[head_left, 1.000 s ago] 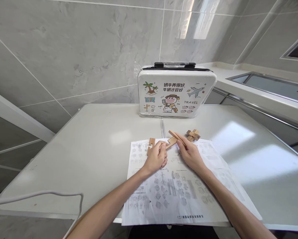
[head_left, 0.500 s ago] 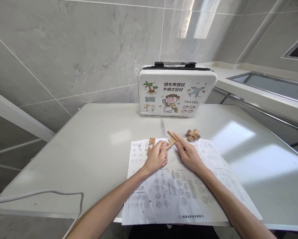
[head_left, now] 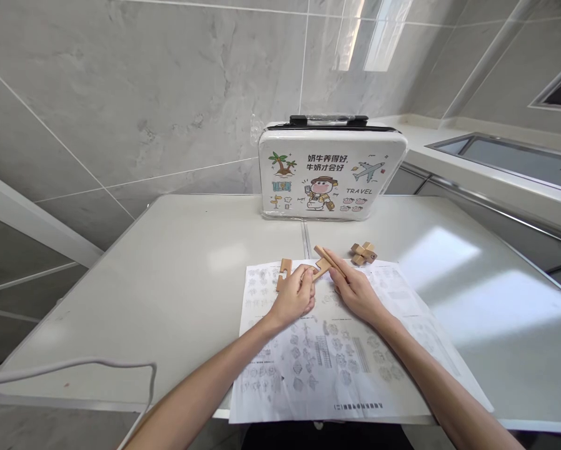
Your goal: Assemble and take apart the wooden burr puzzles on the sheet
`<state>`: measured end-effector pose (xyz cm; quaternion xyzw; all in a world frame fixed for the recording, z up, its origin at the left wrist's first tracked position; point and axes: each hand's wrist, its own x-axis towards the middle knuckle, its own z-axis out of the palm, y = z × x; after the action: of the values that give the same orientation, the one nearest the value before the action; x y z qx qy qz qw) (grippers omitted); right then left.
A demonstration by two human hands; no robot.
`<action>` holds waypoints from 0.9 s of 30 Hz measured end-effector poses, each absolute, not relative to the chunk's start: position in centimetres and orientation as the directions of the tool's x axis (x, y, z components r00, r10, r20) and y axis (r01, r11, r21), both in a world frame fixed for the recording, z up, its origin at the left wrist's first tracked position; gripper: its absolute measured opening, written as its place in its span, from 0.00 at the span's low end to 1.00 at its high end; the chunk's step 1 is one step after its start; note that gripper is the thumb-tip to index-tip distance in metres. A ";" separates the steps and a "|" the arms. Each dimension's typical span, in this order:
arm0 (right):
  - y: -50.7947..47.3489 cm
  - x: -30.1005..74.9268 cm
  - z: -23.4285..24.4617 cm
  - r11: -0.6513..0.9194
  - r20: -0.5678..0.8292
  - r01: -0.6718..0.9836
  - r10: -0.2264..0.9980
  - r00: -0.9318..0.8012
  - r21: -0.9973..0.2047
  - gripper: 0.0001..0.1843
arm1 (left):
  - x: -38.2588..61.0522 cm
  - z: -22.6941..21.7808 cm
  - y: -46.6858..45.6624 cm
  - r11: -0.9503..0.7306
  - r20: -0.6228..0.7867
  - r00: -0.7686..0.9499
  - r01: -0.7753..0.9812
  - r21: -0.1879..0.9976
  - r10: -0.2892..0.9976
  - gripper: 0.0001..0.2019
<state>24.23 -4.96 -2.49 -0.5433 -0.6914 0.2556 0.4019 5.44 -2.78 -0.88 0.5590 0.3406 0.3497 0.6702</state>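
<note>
My left hand (head_left: 295, 292) is closed around one end of a notched wooden puzzle piece (head_left: 323, 267). My right hand (head_left: 353, 286) grips a second wooden puzzle piece (head_left: 325, 254), a long flat bar slanting across the first one; the two pieces meet between my hands. Fingers hide where they join. Another notched wooden piece (head_left: 286, 265) lies on the paper just beyond my left hand, partly covered by it. Past my right hand sits an assembled wooden burr puzzle (head_left: 363, 253) of crossed bars. Beneath both hands is a printed sheet (head_left: 318, 400) with many small diagrams.
A white case (head_left: 290, 140) with cartoon prints and a black handle stands upright at the back of the white folding table (head_left: 121, 294). A white cable (head_left: 88, 360) crosses the front left corner. To the right runs a counter (head_left: 486, 169); a tiled wall is behind.
Almost nothing differs: both hands hold the same pieces in nearly the same pose. The whole view has shifted very slightly.
</note>
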 end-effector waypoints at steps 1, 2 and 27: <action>-4.9 24.3 -2.5 0.278 0.275 0.541 0.957 -0.087 -0.794 0.28 | 5.5 -0.9 -2.8 0.132 -0.065 0.524 -0.091 0.987 0.849 0.16; -4.9 24.3 -2.6 0.277 0.273 0.535 0.958 -0.088 -0.798 0.28 | 5.5 -0.9 -2.7 0.133 -0.065 0.524 -0.092 0.987 0.849 0.16; -5.0 24.9 -1.4 0.322 0.282 0.550 0.946 -0.158 -0.771 0.30 | 5.4 -0.6 -2.8 0.127 -0.069 0.528 -0.074 0.989 0.846 0.18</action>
<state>24.93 -4.99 -1.36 -0.5224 -0.7161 0.2574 0.3848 5.42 -2.80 -0.62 0.5635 0.3425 0.3446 0.6682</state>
